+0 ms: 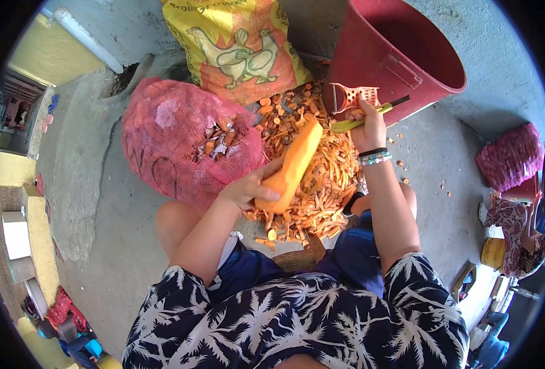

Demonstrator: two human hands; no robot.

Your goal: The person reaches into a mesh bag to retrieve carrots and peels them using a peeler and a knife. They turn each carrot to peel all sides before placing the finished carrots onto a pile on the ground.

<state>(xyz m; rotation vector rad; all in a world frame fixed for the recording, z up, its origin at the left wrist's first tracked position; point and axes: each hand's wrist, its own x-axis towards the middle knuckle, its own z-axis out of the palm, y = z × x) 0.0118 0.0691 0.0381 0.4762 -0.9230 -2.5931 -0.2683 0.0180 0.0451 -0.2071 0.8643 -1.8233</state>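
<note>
Mid-frame, the left hand (259, 188) grips the carrot (298, 158) by its lower end; upper right of centre, the right hand (368, 126) clasps peeler (368, 95) and knife (344, 126) together. Best stroke away from the left hand, over the peelings (335, 178).

Carrot (292, 171) in left grip (255, 188): plain orange; grater (368, 95) in right grip (369, 127): salmon, plus yellow-green tool (346, 126) with dark end. Mesh sack (177, 144) beside left grip pinkish-red, bucket (368, 52) beyond right grip red. Shirt (312, 317) behind both grips: black, white palm print.
</note>
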